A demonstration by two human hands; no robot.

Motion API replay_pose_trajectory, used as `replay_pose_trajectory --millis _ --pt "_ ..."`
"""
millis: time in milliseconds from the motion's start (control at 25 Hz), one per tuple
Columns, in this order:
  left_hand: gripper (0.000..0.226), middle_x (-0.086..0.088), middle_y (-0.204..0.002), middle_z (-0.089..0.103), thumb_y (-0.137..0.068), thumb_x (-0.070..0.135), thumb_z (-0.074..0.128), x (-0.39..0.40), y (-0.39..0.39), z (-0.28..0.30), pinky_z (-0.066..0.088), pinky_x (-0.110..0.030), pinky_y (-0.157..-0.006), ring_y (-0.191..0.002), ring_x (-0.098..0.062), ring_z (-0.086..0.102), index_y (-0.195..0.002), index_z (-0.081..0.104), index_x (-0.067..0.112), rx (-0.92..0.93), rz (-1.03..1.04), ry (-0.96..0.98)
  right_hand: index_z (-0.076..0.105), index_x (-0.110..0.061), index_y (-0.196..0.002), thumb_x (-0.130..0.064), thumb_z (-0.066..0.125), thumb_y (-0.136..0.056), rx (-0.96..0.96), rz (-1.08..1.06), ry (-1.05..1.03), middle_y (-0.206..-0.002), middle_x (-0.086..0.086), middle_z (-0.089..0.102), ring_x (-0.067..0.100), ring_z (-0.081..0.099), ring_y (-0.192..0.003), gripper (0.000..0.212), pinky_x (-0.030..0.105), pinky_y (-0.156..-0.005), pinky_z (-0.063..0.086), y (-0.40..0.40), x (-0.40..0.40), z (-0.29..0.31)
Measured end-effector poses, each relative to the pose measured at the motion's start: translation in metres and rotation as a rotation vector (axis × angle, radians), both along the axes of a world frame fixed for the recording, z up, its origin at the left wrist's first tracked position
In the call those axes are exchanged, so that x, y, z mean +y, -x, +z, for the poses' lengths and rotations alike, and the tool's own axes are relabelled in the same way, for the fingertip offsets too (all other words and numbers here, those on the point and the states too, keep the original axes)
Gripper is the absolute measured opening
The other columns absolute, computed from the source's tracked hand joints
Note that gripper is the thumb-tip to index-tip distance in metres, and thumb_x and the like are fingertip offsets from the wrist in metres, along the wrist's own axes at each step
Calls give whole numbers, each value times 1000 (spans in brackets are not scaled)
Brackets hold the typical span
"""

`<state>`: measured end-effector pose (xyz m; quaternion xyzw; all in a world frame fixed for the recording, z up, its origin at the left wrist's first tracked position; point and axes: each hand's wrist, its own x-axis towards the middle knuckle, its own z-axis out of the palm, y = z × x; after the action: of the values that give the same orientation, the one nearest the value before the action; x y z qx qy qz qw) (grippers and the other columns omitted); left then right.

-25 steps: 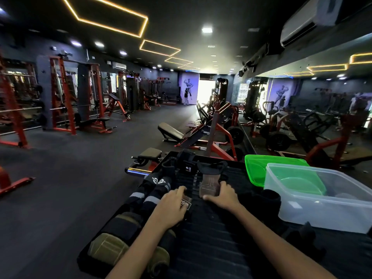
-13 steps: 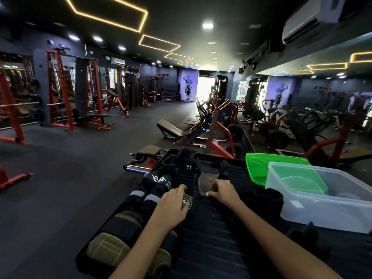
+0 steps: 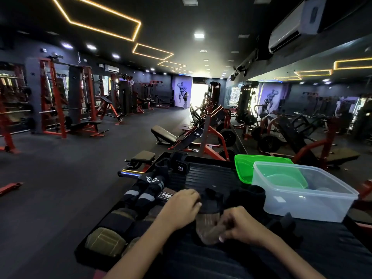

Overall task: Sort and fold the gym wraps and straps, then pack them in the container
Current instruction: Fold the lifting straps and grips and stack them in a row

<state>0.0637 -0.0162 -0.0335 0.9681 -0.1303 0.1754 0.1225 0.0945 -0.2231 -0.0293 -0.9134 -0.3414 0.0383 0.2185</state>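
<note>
Gym interior, head view looking down on a dark ribbed tabletop [image 3: 211, 174]. Both hands work one brown-and-black grip pad [image 3: 209, 220] near the tabletop's middle. Left hand [image 3: 181, 206] lies over the pad's left side, fingers curled down onto its black top part, seemingly holding it. Right hand [image 3: 239, 224] has fingers curled in, pinching the pad's brown lower part; the hand is motion-blurred, so exact finger placement is unclear.

Clear container [image 3: 302, 190] stands on the right of the tabletop, just right of the hands, open, nothing packed inside that I can see. Green lid [image 3: 243, 166] lies behind it, partly under or behind its far-left corner and showing through the clear wall.

Black wrap [image 3: 247, 196] sits between the pad and the container, touching or nearly touching the container's wall. Along the left edge of the tabletop: two black wraps with grey stripes [image 3: 145, 190] side by side, a labelled strap [image 3: 166, 195] just beside the left hand, olive pads [image 3: 104, 241] at the near-left corner, and a black strap with white logo [image 3: 180, 168] at the far end. More dark straps [image 3: 285, 224] lie near the container's front, details too dark to make out.

Red machines [image 3: 66, 101] and benches fill the floor behind.
</note>
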Motion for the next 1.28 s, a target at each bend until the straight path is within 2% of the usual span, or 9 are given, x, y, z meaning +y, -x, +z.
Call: replay_pose_trajectory --millis 240,320,480,600,720,800,880,1040,1280 --pt "56 -10 -151 30 -98 42 35 -58 -1 -24 24 -37 -112 -138 -25 30 -146 28 13 414 41 -131 71 -28 -78 -27 81 -69 460 234 96 -78 -9 69 -1 61 -77 14 16 -76 48 46 -61 30" --pt "57 -10 -151 30 -99 45 30 -59 -1 -39 24 -37 -113 -139 -25 29 -147 26 15 402 77 -94 73 -21 -86 -36 77 -73 385 150 8 -86 -7 72 3 64 -86 20 21 -85 49 41 -72 29" --pt "52 -8 -136 46 -96 46 35 -57 4 -47 33 -35 -104 -125 -25 42 -135 39 11 209 84 -32 61 -16 -114 -31 76 -76 -102 -238 -200 -114 -1 60 11 55 -109 44 17 -89 39 21 -53 14" --pt "77 -6 -121 51 -79 68 18 -62 11 -40 33 -34 -96 -114 -24 46 -125 47 12 122 18 -131 40 -10 -133 -35 70 -79 -57 -268 -97 -132 8 43 23 44 -125 66 28 -102 35 4 -17 -5" --pt "99 -5 -124 50 -64 78 8 -63 15 -42 34 -36 -96 -115 -23 45 -134 43 18 118 -75 -224 53 -7 -109 -29 61 -82 18 -513 -53 -117 16 58 32 56 -110 36 34 -86 46 -8 1 -4" --pt "100 -5 -125 48 -61 79 10 -63 15 -43 35 -36 -96 -115 -23 45 -134 45 21 137 -77 -192 58 -12 -79 -23 60 -79 -21 -583 -219 -90 13 65 29 61 -89 12 30 -71 43 -12 1 3" --pt "97 -5 -122 46 -62 79 13 -64 15 -40 37 -36 -94 -112 -23 45 -132 47 21 137 -71 -138 55 -16 -62 -12 64 -77 18 -536 -474 -69 7 60 22 56 -73 18 29 -63 39 -13 0 7" --pt "73 -6 -114 49 -74 65 31 -66 18 -34 41 -37 -86 -100 -23 50 -125 52 18 -29 -95 -88 54 -12 -70 2 58 -83 469 -596 -1199 -57 2 56 14 53 -55 20 21 -49 44 -2 -6 11" --pt "52 -1 -96 50 -64 47 53 -68 21 -32 46 -26 -68 -78 -14 50 -107 56 18 -194 -196 6 47 -11 -65 3 60 -81 509 -503 -1226 -36 -6 45 5 39 -29 25 14 -32 32 2 -36 42"
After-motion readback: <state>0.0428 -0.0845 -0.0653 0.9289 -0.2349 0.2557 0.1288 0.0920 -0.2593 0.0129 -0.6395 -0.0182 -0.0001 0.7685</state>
